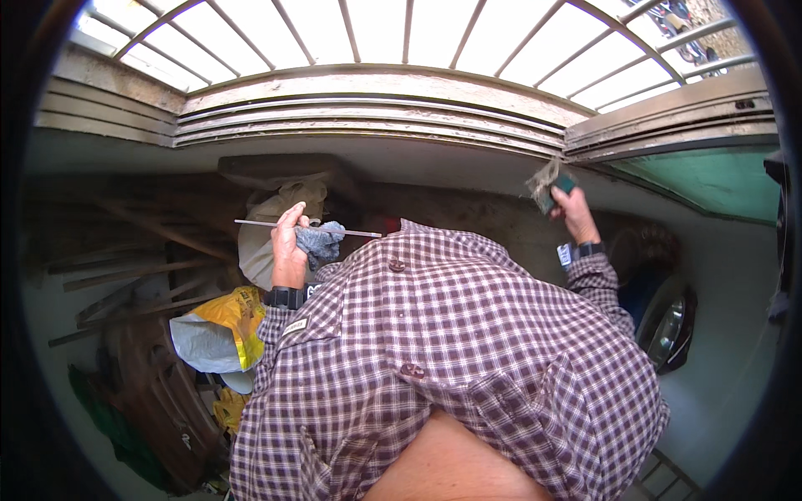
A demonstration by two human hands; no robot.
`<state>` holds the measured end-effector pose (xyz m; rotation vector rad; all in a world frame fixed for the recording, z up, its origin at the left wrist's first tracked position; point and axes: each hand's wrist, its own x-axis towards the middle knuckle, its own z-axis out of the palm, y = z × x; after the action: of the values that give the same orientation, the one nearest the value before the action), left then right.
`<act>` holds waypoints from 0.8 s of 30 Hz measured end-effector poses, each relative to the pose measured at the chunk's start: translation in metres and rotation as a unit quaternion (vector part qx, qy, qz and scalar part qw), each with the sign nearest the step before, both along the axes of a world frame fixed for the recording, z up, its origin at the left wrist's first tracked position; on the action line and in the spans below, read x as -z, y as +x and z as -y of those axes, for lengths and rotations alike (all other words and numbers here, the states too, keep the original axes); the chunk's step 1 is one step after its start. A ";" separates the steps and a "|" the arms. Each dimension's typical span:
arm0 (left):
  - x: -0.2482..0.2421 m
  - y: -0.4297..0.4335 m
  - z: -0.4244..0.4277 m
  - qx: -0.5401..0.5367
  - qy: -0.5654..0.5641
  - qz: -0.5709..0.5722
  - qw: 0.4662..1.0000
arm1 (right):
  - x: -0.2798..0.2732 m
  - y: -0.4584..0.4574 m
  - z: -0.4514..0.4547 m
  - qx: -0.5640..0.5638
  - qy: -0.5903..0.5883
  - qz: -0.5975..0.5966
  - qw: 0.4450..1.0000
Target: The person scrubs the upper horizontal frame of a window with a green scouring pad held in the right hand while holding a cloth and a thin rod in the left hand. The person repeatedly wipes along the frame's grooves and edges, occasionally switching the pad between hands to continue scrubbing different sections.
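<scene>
My left hand [291,241] holds a blue-grey cloth [321,240] together with a thin pale rod [260,223], which lies crosswise over the cloth. My right hand [574,213] grips a dark green block [563,183], possibly a scouring pad or brush, with a frayed, dirty grey-beige clump [542,186] on its far side. That hand is just below the corner of the metal sliding-window track [376,122], where dirt lies in the grooves. A pale bag [257,250] is behind my left hand.
Metal window bars [407,31] curve beyond the sill. A green-tinted pane [708,178] is at the right. Below left are a yellow and white plastic bag [216,332], wooden strips [138,272] and a brown plastic object [166,394]. A round glass door [667,329] shows at the lower right.
</scene>
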<state>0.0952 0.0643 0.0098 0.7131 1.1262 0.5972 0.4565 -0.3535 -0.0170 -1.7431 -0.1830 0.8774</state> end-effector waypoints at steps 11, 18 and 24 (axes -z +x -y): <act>0.006 -0.002 -0.012 0.074 0.010 -0.008 0.997 | -0.001 -0.040 0.000 -0.093 -0.114 0.428 0.891; 0.011 -0.004 -0.014 0.007 -0.015 -0.005 1.000 | -0.055 0.035 -0.091 -0.085 -0.374 0.615 0.689; 0.012 -0.013 -0.008 0.001 0.006 -0.015 1.000 | 0.001 0.094 -0.103 -0.190 -0.469 0.541 0.672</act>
<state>0.0824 0.0720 -0.0019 0.7357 1.1497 0.5945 0.5508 -0.2509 -0.0178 -3.1376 -1.0613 -0.0252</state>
